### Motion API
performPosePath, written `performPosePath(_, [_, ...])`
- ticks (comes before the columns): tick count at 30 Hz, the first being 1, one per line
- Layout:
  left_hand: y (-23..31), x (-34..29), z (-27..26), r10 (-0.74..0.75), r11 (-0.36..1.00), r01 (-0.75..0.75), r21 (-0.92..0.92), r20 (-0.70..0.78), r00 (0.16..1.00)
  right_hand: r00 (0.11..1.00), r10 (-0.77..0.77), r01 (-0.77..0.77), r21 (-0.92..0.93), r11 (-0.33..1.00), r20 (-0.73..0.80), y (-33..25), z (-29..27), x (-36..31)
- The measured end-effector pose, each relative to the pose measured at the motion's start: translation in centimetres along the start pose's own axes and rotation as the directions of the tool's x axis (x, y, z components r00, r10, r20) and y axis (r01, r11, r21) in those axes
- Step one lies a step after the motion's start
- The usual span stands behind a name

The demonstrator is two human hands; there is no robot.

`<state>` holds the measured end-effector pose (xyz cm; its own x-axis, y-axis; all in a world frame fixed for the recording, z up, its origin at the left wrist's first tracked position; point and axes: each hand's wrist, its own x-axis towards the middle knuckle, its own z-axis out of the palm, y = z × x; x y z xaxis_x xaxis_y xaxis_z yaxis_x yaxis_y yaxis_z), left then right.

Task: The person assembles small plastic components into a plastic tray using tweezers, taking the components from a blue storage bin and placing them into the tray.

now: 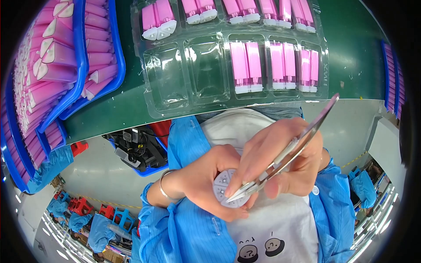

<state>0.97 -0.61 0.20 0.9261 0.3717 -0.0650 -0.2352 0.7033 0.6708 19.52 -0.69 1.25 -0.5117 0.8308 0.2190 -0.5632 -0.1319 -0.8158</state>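
Note:
My left hand [199, 182] is closed around a round, pale grey plastic piece [222, 180] whose face is divided into wedges with small holes. Most of its body is hidden by my fingers. Between the fingers of my right hand [289, 162] is a pair of metal tweezers [278, 163], its tips touching the piece's face and its other end pointing up and away to the right. Beyond my hands, on the green table [351, 65], lies a clear plastic tray [147, 87] holding pairs of pink wedge-shaped tubes [247, 65] with white ends. Two front-left pockets hold no tubes.
Blue bins [80, 57] packed with pink tubes [55, 61] stand at the left, and more blue bins [388, 76] at the far right. The table's near edge runs just beyond my hands. A blue crate [153, 168] with black cables and adapters [138, 144] sits below at the left.

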Motion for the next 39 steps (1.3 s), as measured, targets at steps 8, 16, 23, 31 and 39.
performPosePath(8, [-0.1,0.2,-0.2,-0.028,0.981,0.018,-0.192,-0.052,0.998,0.940,-0.127,0.310,-0.635,0.708,0.317,-3.0,0.4,2.0])
performPosePath(16, [1.4,0.0,-0.1,-0.117,0.991,0.110,-0.082,-0.091,0.989,0.910,-0.285,0.185,-0.319,0.929,-0.302,-2.6,-0.4,-0.4])
performPosePath(23, [0.6,-0.7,-0.5,-0.038,0.997,0.047,0.053,-0.168,0.985,0.986,0.157,-0.079,-0.661,0.746,0.060,-2.7,0.5,-0.5])
performPosePath(31, [1.7,-1.6,0.2,0.061,0.998,-0.050,0.046,-0.295,0.953,0.991,0.113,-0.031,-0.720,0.693,0.066,-3.4,0.1,-0.9])
performPosePath(39, [4.0,-0.3,-4.4,0.929,0.202,-0.176,0.963,-0.131,0.347,0.926,-0.358,0.208,-0.956,0.207,0.124,-1.2,-1.8,3.0])
